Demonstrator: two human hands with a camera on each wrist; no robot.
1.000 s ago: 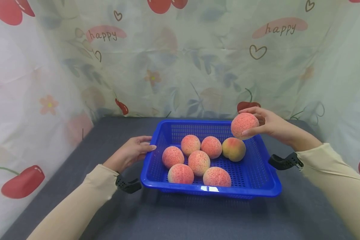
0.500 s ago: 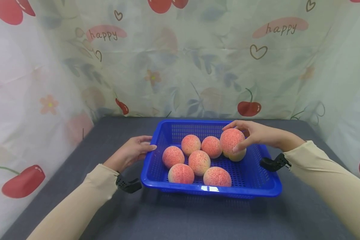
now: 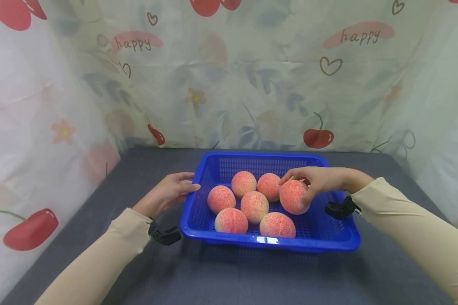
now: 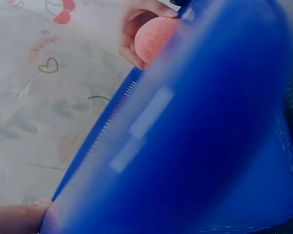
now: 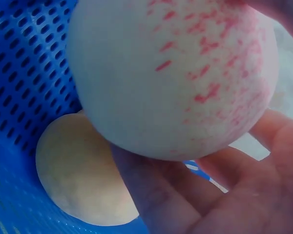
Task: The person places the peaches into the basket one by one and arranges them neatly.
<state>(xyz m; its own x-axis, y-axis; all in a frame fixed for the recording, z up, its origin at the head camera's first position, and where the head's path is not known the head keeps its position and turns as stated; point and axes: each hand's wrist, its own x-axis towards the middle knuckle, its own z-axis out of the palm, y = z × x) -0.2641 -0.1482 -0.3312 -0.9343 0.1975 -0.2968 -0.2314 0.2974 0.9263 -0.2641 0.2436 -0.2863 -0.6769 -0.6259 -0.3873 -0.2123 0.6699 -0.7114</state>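
A peach (image 3: 293,197), pink and speckled, is held between the thumb and fingers of my right hand (image 3: 324,178), low at the right side of the blue plastic basket (image 3: 229,236). The right wrist view shows the pale underside of this peach (image 5: 171,83) close up, with a yellowish peach (image 5: 83,170) below it in the basket. My left hand (image 3: 168,192) grips the basket's left rim, its thumb (image 4: 19,217) on the edge in the left wrist view. Several more peaches lie inside, among them one in the middle (image 3: 254,207) and one at front right (image 3: 277,225).
The basket stands on a dark grey tabletop (image 3: 229,279). Patterned curtains (image 3: 229,84) with cherries and hearts enclose the back and both sides. A black wrist strap (image 3: 164,234) sits below the left hand, another (image 3: 339,209) below the right.
My right hand has carried the peach down and left from above the basket's right back corner into the basket. The peach now covers the yellow one in the head view. My left hand stays put.
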